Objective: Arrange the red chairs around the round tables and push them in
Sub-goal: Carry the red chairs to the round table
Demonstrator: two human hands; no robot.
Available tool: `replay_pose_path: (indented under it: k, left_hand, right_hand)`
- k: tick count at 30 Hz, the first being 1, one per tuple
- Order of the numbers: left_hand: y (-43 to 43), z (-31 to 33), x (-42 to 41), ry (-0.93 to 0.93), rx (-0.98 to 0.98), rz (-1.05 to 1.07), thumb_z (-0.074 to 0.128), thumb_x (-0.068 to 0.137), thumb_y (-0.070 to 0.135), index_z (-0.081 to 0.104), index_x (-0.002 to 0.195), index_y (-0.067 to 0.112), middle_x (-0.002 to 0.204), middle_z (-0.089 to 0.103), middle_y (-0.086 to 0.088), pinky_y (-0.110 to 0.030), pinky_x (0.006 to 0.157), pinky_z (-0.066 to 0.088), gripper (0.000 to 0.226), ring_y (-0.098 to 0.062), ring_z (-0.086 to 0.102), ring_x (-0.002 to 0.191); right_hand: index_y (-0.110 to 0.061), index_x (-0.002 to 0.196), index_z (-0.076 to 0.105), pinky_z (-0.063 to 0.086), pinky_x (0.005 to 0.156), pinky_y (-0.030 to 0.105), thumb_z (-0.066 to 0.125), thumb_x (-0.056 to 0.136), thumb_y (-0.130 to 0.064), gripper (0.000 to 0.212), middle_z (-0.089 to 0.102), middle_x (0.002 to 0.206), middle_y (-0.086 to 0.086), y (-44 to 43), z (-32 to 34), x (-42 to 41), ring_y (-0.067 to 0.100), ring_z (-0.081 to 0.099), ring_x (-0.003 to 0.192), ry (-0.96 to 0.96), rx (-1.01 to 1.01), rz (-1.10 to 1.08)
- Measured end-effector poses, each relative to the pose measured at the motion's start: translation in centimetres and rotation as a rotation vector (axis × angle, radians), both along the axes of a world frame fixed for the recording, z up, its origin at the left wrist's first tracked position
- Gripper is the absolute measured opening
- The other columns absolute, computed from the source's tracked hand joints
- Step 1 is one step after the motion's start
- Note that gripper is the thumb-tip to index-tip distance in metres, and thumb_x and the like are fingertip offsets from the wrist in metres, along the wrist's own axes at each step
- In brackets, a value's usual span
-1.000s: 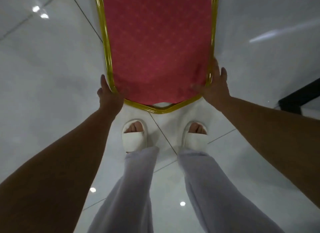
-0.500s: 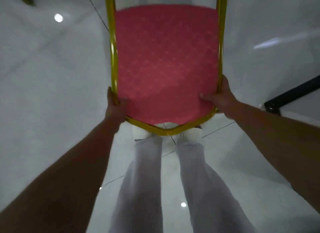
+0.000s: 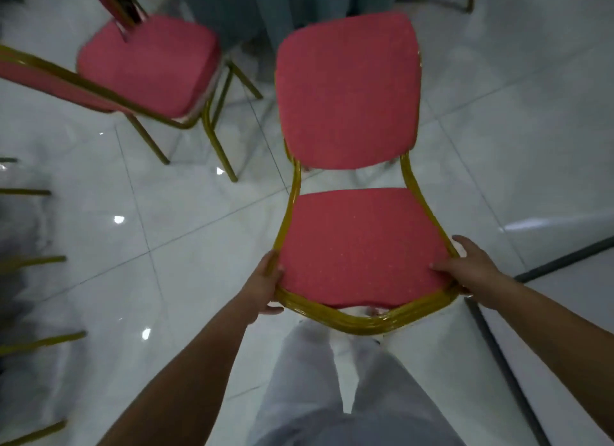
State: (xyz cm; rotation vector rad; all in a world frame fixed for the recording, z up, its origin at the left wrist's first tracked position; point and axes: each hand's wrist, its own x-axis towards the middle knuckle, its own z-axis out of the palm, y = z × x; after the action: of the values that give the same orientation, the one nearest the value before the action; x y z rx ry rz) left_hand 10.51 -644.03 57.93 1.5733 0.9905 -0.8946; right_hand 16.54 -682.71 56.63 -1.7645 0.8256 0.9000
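Head view: both hands hold a red chair [image 3: 348,93] by its backrest.

The left hand [image 3: 262,286] grips the gold frame at the backrest's left corner, and the right hand [image 3: 471,269] grips the right corner with its thumb on the red padding. The chair's seat points away from the person, toward a grey draped cloth [image 3: 299,7] at the top. Its legs are hidden. A second chair [image 3: 146,67] stands just to its left on the white tiled floor [image 3: 518,130].

Single head cam, wide-angle, facing fwd/down, close above red chair [image 3: 358,246]
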Motion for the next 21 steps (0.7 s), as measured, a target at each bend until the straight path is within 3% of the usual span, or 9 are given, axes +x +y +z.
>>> replay_pose_path:
  k: [2,4,7,9,10,13,15,19,21]
  left_hand:
    - [-0.7,2.3,2.1,-0.037,-0.005,0.047,0.049,0.099,0.047,0.044,0.133,0.05,0.117,0.061,-0.003,-0.035,0.054,0.058,0.034,-0.024,0.067,0.09]
    - [-1.0,4.4,4.7,-0.085,0.009,0.084,0.048,0.101,0.039,0.053,0.128,0.042,0.095,0.061,-0.004,-0.034,0.055,0.057,0.028,-0.019,0.062,0.071]
    - [-0.2,7.1,10.6,-0.124,0.042,0.137,0.053,0.096,0.032,0.063,0.116,0.03,0.07,0.044,-0.002,-0.034,0.057,0.058,0.022,-0.011,0.042,0.049]
    - [0.9,9.2,14.8,-0.099,0.032,0.161,0.058,0.092,0.037,0.063,0.108,0.017,0.077,0.052,-0.005,-0.037,0.058,0.058,0.026,-0.016,0.054,0.06]
    - [1.6,10.2,16.9,-0.085,0.026,0.149,0.058,0.091,0.042,0.062,0.106,0.014,0.088,0.057,-0.009,-0.042,0.059,0.059,0.031,-0.022,0.062,0.075]
    - [3.2,12.7,24.2,-0.129,0.129,0.015,0.048,0.094,0.051,0.055,0.121,0.016,0.125,0.048,-0.008,-0.05,0.073,0.055,0.044,-0.036,0.05,0.118]
    - [3.7,14.3,29.0,-0.243,0.291,-0.117,0.038,0.099,0.046,0.056,0.124,0.013,0.13,0.048,-0.011,-0.043,0.089,0.042,0.045,-0.032,0.047,0.118]
    - [2.5,17.1,38.6,-0.368,0.321,-0.465,0.046,0.101,0.033,0.067,0.096,0.016,0.108,0.061,-0.006,-0.034,0.088,0.04,0.027,-0.016,0.055,0.091]
    - [0.3,18.1,43.3,-0.405,0.284,-0.624,0.056,0.098,0.03,0.069,0.114,0.019,0.113,0.058,0.005,-0.029,0.094,0.04,0.023,-0.012,0.054,0.102]
  right_hand:
    - [-0.029,0.131,0.053,0.054,0.067,0.034,0.078,0.079,-0.013,0.059,0.063,0.117,0.004,-0.4,3.2,3.3,0.022,0.064,0.092,-0.052,-0.011,-0.035]
    - [-0.022,0.118,0.064,0.055,0.076,0.036,0.077,0.078,-0.011,0.043,0.068,0.109,0.006,0.1,6.0,6.8,0.023,0.065,0.09,-0.104,-0.018,-0.075]
    - [-0.019,0.102,0.07,0.053,0.07,0.033,0.072,0.078,-0.019,0.024,0.068,0.094,0.004,1.7,9.7,12.8,0.019,0.062,0.081,-0.169,0.005,-0.069]
    - [-0.023,0.088,0.065,0.047,0.07,0.033,0.066,0.081,-0.028,0.009,0.062,0.091,0.0,3.0,11.7,16.9,0.016,0.056,0.08,-0.229,-0.029,-0.018]
    - [-0.023,0.083,0.062,0.043,0.068,0.032,0.062,0.083,-0.031,0.009,0.059,0.088,0.001,3.7,12.6,19.0,0.015,0.052,0.077,-0.288,-0.061,0.013]
    - [-0.014,0.083,0.062,0.037,0.063,0.032,0.051,0.091,-0.037,0.027,0.057,0.083,0.007,5.7,14.9,25.2,0.017,0.05,0.069,-0.485,-0.16,0.054]
    - [-0.018,0.092,0.064,0.042,0.069,0.033,0.045,0.095,-0.046,0.034,0.063,0.09,0.004,6.8,16.3,29.1,0.018,0.056,0.078,-0.535,-0.186,0.11]
    - [-0.02,0.092,0.067,0.051,0.091,0.042,0.047,0.093,-0.056,0.042,0.067,0.098,0.003,7.7,18.5,35.7,0.022,0.062,0.093,-0.48,-0.218,0.264]
    - [-0.017,0.098,0.07,0.051,0.091,0.041,0.052,0.091,-0.057,0.045,0.068,0.101,0.002,7.1,19.2,37.6,0.02,0.062,0.094,-0.45,-0.209,0.303]
